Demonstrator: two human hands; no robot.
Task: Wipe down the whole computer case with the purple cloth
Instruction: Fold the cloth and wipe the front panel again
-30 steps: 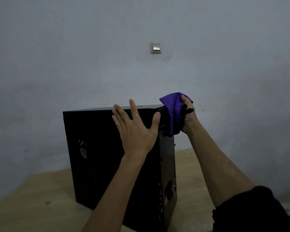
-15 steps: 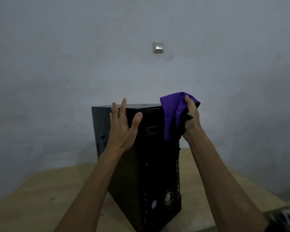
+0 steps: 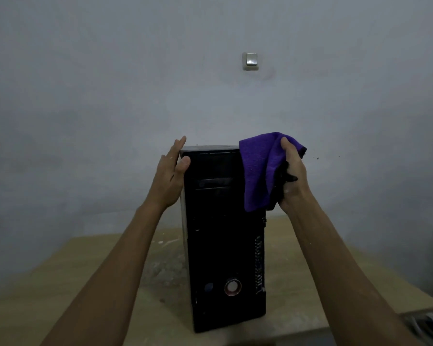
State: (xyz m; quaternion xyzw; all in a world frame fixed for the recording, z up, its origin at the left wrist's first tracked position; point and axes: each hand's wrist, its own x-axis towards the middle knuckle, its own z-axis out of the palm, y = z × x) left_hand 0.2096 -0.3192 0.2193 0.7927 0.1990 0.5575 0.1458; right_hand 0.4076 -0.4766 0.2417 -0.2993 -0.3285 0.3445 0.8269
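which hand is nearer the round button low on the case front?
Roughly even, maybe right. Both are far above the button: left hand on the case top-left edge, right hand holding the cloth at the top-right corner.

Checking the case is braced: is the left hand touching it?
Touching. The head view shows the left hand flat against the computer case at its upper left edge, thumb on the front corner.
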